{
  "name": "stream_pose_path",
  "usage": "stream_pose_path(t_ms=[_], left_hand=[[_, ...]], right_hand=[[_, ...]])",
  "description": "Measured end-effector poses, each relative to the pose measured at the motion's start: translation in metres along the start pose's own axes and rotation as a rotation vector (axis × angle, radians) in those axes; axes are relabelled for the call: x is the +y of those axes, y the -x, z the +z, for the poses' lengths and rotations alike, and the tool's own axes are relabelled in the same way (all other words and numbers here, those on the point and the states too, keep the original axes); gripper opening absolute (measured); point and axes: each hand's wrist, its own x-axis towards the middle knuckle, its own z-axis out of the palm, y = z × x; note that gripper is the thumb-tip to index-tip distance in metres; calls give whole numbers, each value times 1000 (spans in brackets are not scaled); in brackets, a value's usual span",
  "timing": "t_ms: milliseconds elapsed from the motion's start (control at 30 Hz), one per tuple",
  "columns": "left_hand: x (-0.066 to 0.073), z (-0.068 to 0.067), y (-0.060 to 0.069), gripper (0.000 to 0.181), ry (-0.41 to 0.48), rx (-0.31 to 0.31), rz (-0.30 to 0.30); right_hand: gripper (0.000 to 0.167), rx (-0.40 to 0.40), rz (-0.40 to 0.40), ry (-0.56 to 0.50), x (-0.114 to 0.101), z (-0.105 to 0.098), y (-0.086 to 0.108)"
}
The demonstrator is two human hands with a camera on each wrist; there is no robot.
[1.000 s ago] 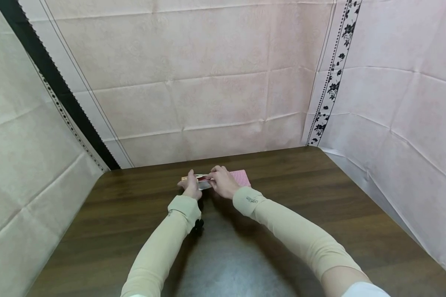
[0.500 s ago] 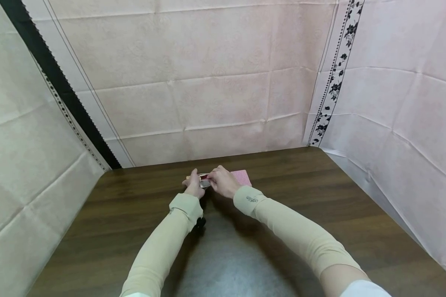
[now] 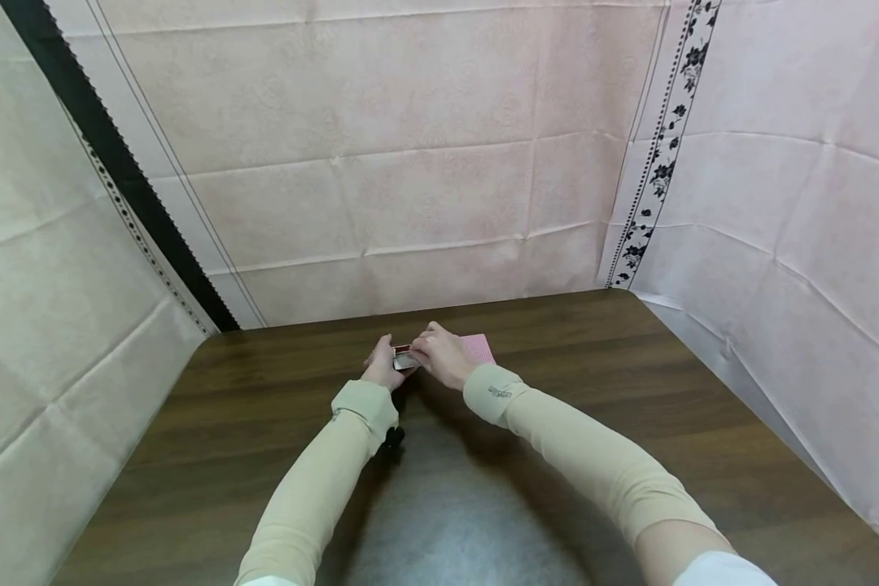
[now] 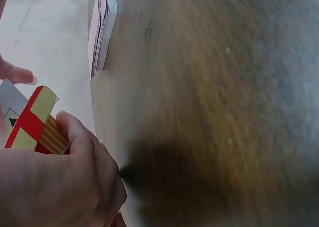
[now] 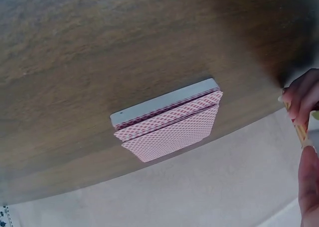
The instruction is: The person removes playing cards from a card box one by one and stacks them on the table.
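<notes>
My left hand grips a small playing-card box above the table's far part. In the left wrist view the box shows red and yellow blocks, a striped side and a grey-white face with a dark mark. My right hand is at the box's other end, its fingers bent and pinching the edge; the fingertips' exact hold is partly hidden. Just right of it, a deck of playing cards with red-and-white patterned backs lies on the table, its upper cards slightly offset from the rest.
The brown wooden table ends at a back edge close behind the hands. Pale cloth walls rise behind and at both sides. A small black object hangs beneath the left wrist.
The box has turned and drawn in between the hands; its end that stuck out left of my left hand is now hidden. The deck has stayed in place.
</notes>
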Motion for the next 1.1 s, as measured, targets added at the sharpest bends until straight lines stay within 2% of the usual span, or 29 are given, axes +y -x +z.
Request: stream_pose_path(t_ms=[100,167,367,467,533,667,767,900,967,1100], left_hand=[[5,1,17,80,5,-3,5],[6,-2,21,81,4,14,21],[2,-4,17,77,60,133,91],[-2,-4,16,77,66,168,128],[-4,-3,15,77,68,178,153],[-5,-2,12,78,57,235,208],[-4,-2,11,78,50,305,259],[-1,-4,12,80,54,373,299],[1,-6,13,83,76,384,294],[5,-9,13,86,117,388,282]], right_hand=[[15,-20,13,-30,0,-1,2],[16,-47,63,-84,-1,-1,3],[32,-89,327,-360,-5,0,0],[39,-107,430,-440,-6,1,-1],[40,-123,463,-458,-7,2,-2],[32,-188,460,-438,-8,0,-1],[26,-290,433,-410,-7,-2,0],[32,-409,389,-356,-2,-3,4],[35,-413,365,-305,4,-2,6],[39,-320,367,-139,16,-1,13]])
